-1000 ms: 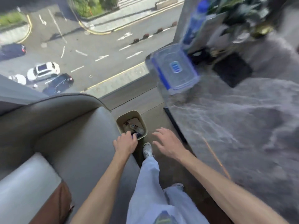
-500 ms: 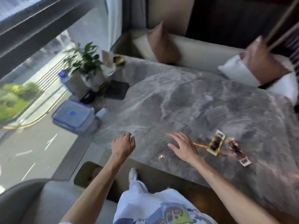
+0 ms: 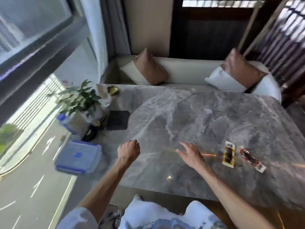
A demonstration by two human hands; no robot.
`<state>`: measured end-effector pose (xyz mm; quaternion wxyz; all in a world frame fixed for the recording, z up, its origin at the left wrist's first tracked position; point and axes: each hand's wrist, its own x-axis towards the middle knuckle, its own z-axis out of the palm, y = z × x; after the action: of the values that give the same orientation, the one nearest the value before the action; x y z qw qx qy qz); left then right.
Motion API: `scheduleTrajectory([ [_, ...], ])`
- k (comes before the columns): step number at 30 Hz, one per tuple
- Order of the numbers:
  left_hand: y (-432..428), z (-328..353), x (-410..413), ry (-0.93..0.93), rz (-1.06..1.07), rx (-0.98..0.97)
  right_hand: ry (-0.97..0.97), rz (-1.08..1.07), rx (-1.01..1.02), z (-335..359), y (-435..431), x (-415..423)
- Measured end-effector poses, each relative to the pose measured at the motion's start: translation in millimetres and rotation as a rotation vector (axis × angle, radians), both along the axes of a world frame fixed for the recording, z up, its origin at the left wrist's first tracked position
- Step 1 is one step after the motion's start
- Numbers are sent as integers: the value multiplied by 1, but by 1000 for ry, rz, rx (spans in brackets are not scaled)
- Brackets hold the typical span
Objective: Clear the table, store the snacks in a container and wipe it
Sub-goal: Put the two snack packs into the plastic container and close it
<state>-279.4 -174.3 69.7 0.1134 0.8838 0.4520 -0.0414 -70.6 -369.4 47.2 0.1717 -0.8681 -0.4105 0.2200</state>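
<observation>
Grey marble table [image 3: 189, 116], both hands over its near half. Left hand [image 3: 129, 150] curled into a loose fist, nothing visible in it. Right hand [image 3: 191, 153] spread flat, fingers apart, empty. 2 snack packets right of the right hand: yellow-edged packet [image 3: 229, 154], red packet [image 3: 251, 159] just beside it. Lidded clear container [image 3: 78, 158], blue trim, at the table's left edge near the window. Potted plant [image 3: 79, 100] behind it.

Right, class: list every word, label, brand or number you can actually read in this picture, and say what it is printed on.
None can be read.
Yellow-edged snack packet: print too small and blurred.
Red snack packet: print blurred.
Container lid: a blue mark, no legible text.
Shirt: a blurred graphic, no legible words.
</observation>
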Motion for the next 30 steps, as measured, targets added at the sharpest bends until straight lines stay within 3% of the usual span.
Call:
scheduleTrajectory([
  [8,137,5,-181,-72,413,-25,178,193,-106,-14,185,-146],
  [14,193,-12,-263,-83,802,-189,336,377,-204,-19,273,-238],
  [19,188,-39,-285,-421,1198,-453,363,433,-213,-20,328,-272],
  [26,150,-70,-266,-850,1331,-879,403,501,-315,-24,359,-276],
  [30,130,-74,-248,-926,1299,-939,341,428,-352,-28,344,-260],
])
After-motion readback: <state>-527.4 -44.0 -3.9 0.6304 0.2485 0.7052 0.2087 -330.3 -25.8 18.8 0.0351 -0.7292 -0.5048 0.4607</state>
